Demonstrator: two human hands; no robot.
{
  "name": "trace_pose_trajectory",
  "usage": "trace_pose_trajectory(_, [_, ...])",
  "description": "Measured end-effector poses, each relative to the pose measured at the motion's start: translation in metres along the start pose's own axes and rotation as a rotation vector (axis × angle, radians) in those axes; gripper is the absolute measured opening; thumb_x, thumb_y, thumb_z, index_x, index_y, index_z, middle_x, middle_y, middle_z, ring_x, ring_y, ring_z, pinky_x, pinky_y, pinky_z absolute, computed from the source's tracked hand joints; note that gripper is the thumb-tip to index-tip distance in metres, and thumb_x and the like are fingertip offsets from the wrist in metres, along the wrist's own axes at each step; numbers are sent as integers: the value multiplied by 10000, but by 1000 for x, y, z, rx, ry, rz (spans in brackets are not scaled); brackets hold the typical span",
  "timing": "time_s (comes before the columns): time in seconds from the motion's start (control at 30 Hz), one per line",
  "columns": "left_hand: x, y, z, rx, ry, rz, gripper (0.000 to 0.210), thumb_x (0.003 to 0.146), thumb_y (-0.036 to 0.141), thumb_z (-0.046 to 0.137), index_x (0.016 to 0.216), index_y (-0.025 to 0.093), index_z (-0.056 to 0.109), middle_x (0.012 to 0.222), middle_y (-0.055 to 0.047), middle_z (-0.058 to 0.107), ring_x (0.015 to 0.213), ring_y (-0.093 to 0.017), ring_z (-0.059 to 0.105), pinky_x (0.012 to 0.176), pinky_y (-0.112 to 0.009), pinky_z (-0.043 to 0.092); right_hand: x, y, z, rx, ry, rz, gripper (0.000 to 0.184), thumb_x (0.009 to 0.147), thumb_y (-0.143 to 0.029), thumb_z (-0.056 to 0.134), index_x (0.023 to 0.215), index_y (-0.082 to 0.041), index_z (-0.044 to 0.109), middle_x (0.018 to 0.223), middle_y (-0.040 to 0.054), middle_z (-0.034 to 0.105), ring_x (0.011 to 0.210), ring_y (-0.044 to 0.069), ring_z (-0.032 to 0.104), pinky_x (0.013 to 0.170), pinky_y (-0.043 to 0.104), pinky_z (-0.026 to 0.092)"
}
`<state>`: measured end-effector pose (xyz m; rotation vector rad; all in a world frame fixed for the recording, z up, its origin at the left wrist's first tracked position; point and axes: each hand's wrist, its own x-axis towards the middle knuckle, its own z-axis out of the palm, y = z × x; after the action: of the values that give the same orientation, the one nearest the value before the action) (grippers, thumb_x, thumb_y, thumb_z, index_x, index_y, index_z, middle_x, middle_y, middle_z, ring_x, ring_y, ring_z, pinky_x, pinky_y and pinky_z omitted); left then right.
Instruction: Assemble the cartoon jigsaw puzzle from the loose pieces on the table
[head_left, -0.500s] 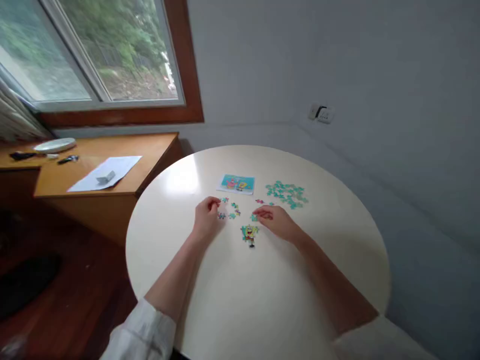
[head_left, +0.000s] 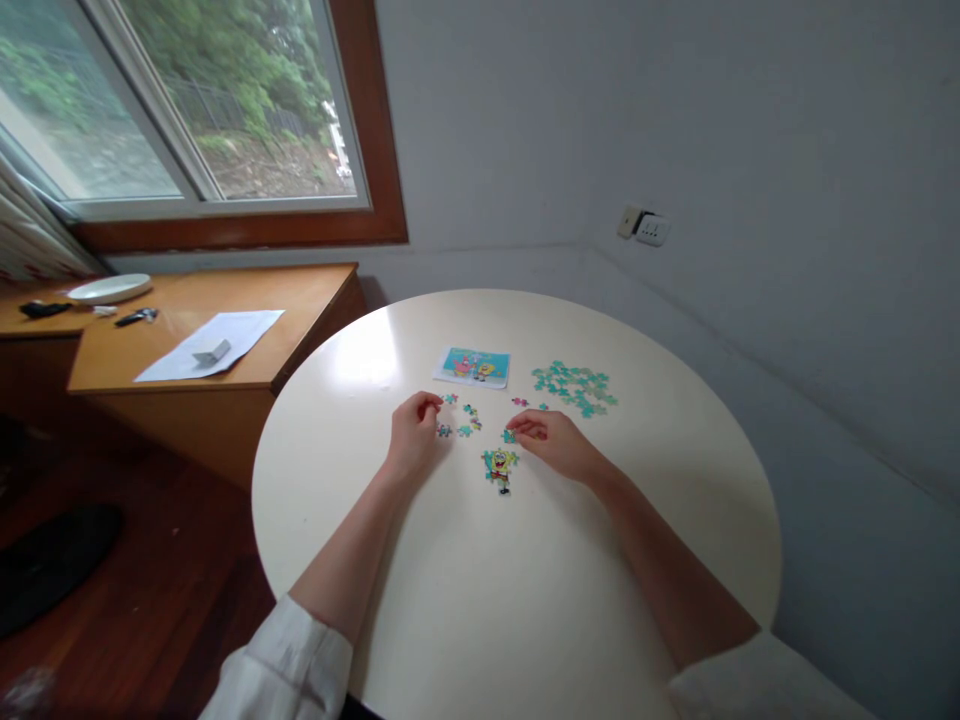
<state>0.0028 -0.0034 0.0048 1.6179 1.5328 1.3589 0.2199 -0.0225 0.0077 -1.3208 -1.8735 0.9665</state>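
Note:
My right hand [head_left: 551, 438] is closed, its fingertips pinching the edge of a teal jigsaw puzzle piece [head_left: 509, 437] at the tabletop. Just below that piece lies a small joined section of puzzle [head_left: 499, 470] showing a yellow cartoon figure. My left hand [head_left: 414, 425] rests on the table with thumb and fingers curled together; whether anything is between them is hidden. Close to its fingertips lie a loose piece [head_left: 450, 399] and another piece [head_left: 445, 431]. Between my hands are more loose pieces [head_left: 470, 411].
Behind the hands lies a picture card [head_left: 474, 367] with cartoon figures. A heap of teal pieces [head_left: 576, 386] spreads to its right on the round white table [head_left: 480, 590]. At left, a wooden desk [head_left: 315, 300] bears paper [head_left: 225, 335] and a white round lid or plate [head_left: 110, 289].
Both hands stay almost where they were, with the right fingers still at the teal piece. The loose pieces and the joined section keep their places.

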Motion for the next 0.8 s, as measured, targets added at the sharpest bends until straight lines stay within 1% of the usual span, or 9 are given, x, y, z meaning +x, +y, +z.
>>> trace_pose_trajectory(0.33, [-1, 2, -1, -1, -7, -9, 211, 667, 131, 385, 702, 142, 593, 636, -3, 574, 526, -97, 469, 515, -213, 353, 0, -3, -2, -92, -10, -36, 236, 731, -197, 462, 842, -146, 664, 803, 58, 673, 676, 140, 585, 631, 246, 446])
trace_pose_trajectory(0.53, [-1, 2, 0, -13, -6, -24, 213, 663, 131, 383, 705, 143, 591, 631, -3, 569, 531, -100, 472, 517, -215, 354, 0, -1, -3, -85, -30, -60, 245, 737, -168, 444, 821, -152, 674, 893, 74, 664, 765, 153, 590, 700, 262, 444])
trace_pose_trajectory(0.6, [-1, 1, 0, -12, -11, -20, 213, 666, 134, 383, 710, 143, 591, 637, -5, 568, 541, -101, 474, 523, -215, 355, -1, -1, -3, -74, -61, -71, 241, 738, -171, 447, 814, -153, 674, 875, 72, 662, 748, 149, 586, 684, 257, 442])
trace_pose_trajectory(0.73, [-1, 0, 0, -15, -19, -17, 208, 665, 135, 381, 709, 147, 584, 631, 0, 560, 523, -96, 467, 512, -212, 352, -4, -6, -5, -30, -194, -54, 223, 734, -211, 479, 842, -151, 664, 736, 46, 649, 641, 127, 563, 581, 227, 426])
trace_pose_trajectory(0.8, [-1, 1, 0, -17, -21, -20, 208, 662, 133, 379, 707, 149, 581, 624, 3, 557, 515, -95, 464, 506, -211, 351, -6, -10, -6, -7, -244, -32, 223, 728, -241, 499, 857, -144, 654, 692, 34, 632, 613, 120, 554, 558, 218, 418])
